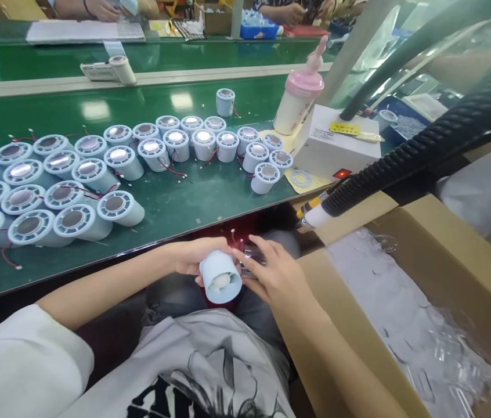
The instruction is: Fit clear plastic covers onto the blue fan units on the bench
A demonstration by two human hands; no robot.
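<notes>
Currently holding a pale blue, hollow plastic cylinder (220, 277) in the left hand (198, 254), with fingers bent around its left side and back. Tilted so as to show its open end and a pale round hub inside. Holding too, in the right hand (281, 271), a clear plastic piece (256, 253), with fingers bent and set somewhat apart over it; partly hidden by them, so cannot tell its full shape or whether touching the cylinder just beside it. Behind, thin red wires with small white connectors (233, 233), sticking up between both hands. All over the lap, just short of the near edge of a long green work table (184, 203).

On that table, rows of pale blue plastic cylinders with silvery round centres (123, 161), many trailing red wires, crowded at the left and thinning rightward. Farther back, alone, one more pale blue cylinder (225, 104). To the right, a white box with a lit red switch (336, 142), near a pink-lidded white bottle (301, 90). Nearer the right arm, an open brown cardboard box (467, 255), holding clear plastic parts (446, 351). Across the table, a co-worker's hand (101, 10) and a blue plastic tray (259, 33)
</notes>
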